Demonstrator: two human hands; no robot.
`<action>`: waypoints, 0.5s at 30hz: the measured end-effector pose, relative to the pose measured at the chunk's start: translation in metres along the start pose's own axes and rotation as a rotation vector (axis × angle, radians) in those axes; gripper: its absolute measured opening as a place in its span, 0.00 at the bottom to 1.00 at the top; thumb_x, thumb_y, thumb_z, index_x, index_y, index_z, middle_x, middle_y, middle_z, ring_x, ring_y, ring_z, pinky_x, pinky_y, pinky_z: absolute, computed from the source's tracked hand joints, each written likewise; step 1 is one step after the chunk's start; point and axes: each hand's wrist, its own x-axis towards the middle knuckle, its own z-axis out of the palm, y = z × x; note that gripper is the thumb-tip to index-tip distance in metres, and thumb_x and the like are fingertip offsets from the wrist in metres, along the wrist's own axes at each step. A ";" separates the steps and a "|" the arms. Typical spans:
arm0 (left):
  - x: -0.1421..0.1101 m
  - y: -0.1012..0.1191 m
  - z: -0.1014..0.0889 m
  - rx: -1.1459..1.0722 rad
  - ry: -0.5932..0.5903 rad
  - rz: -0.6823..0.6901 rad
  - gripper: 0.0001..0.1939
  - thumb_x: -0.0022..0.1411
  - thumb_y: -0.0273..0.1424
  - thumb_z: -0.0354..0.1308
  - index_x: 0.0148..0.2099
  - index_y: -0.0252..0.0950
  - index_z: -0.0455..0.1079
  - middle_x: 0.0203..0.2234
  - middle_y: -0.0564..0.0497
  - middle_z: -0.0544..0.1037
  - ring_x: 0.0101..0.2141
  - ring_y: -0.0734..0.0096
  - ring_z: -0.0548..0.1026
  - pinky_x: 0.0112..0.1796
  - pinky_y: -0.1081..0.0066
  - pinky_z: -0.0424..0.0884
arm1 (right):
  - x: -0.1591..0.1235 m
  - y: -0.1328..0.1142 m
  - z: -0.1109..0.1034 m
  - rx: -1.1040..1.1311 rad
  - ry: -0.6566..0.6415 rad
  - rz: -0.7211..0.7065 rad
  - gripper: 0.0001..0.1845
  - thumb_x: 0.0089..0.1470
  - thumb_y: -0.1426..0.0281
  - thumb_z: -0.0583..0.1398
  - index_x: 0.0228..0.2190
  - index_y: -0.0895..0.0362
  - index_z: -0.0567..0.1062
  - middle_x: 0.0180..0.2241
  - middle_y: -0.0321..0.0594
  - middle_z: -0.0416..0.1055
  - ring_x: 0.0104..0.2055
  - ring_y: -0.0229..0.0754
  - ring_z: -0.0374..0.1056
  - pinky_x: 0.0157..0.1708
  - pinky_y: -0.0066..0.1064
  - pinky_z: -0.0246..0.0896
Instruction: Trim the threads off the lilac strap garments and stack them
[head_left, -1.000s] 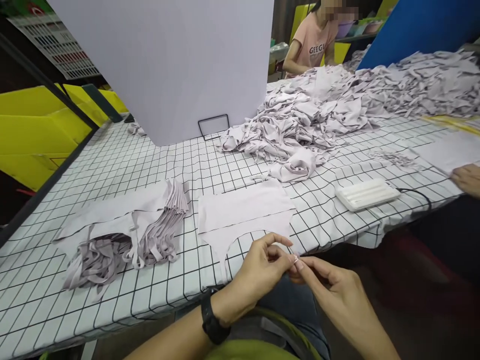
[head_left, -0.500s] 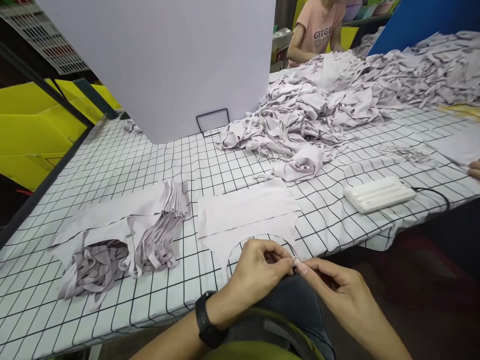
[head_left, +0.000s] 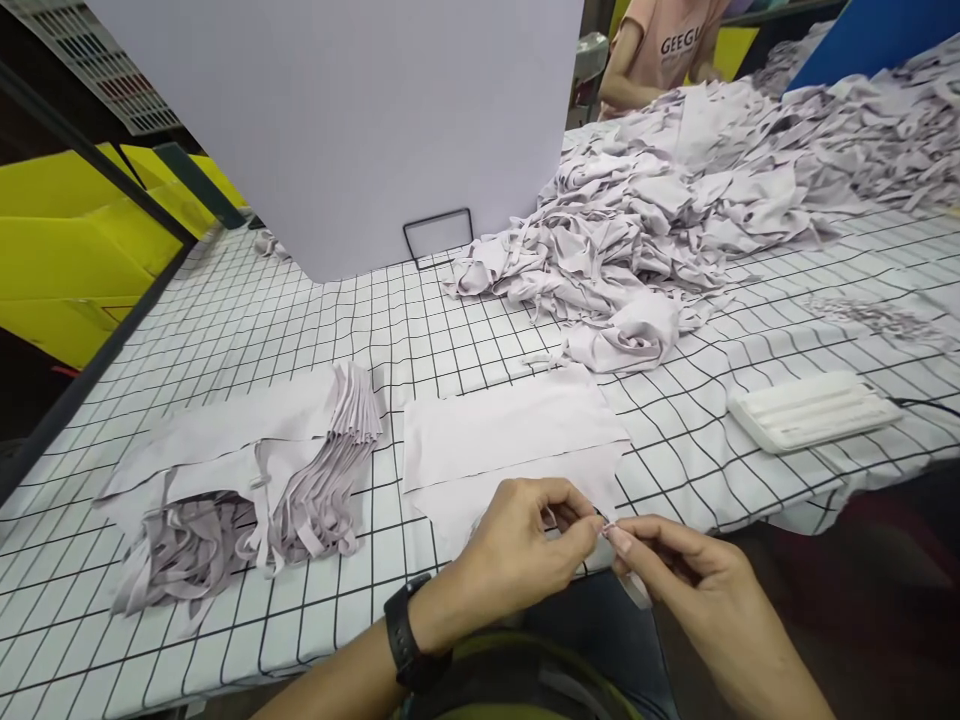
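Observation:
A pale lilac strappy garment (head_left: 510, 432) lies flat at the front edge of the table. My left hand (head_left: 529, 540), with a black watch on its wrist, pinches the garment's thin strap between thumb and fingertips. My right hand (head_left: 690, 575) pinches the same strap just beside it, fingertips nearly touching the left ones. A loose strap end (head_left: 636, 590) hangs below my right fingers. Whatever small piece sits between the fingertips is too small to make out. To the left lies a neat stack of like garments (head_left: 247, 430), straps bunched toward me.
A large heap of lilac garments (head_left: 637, 220) spreads across the far right. A white box-shaped device (head_left: 817, 410) with a cable lies at right, near scattered small bits (head_left: 877, 315). A pale upright panel (head_left: 360, 130) stands behind. Another person (head_left: 660, 50) works beyond the heap.
The view has shifted slightly, so the table's things sit further right. Both hands stay together at the strap; a strap end now shows below my right hand. The other person's hand at right has left view.

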 end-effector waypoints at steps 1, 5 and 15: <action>0.005 -0.003 -0.004 0.139 0.052 0.099 0.06 0.64 0.27 0.57 0.36 0.34 0.75 0.30 0.50 0.79 0.33 0.67 0.74 0.37 0.68 0.71 | 0.002 -0.001 0.000 0.006 0.033 0.037 0.18 0.51 0.53 0.68 0.29 0.55 0.84 0.23 0.40 0.76 0.24 0.40 0.69 0.23 0.25 0.66; 0.029 -0.017 -0.013 0.724 0.148 0.328 0.12 0.64 0.22 0.55 0.49 0.33 0.73 0.44 0.43 0.77 0.44 0.56 0.71 0.44 0.57 0.72 | 0.010 -0.009 0.004 0.023 0.131 0.171 0.21 0.47 0.51 0.70 0.25 0.57 0.82 0.22 0.40 0.75 0.18 0.33 0.54 0.16 0.26 0.52; 0.050 -0.037 -0.019 0.863 0.192 0.435 0.09 0.69 0.21 0.50 0.40 0.34 0.71 0.38 0.46 0.74 0.38 0.62 0.70 0.39 0.62 0.73 | 0.036 -0.020 0.017 0.062 0.169 0.199 0.22 0.47 0.50 0.69 0.29 0.57 0.83 0.25 0.42 0.76 0.22 0.39 0.63 0.22 0.29 0.60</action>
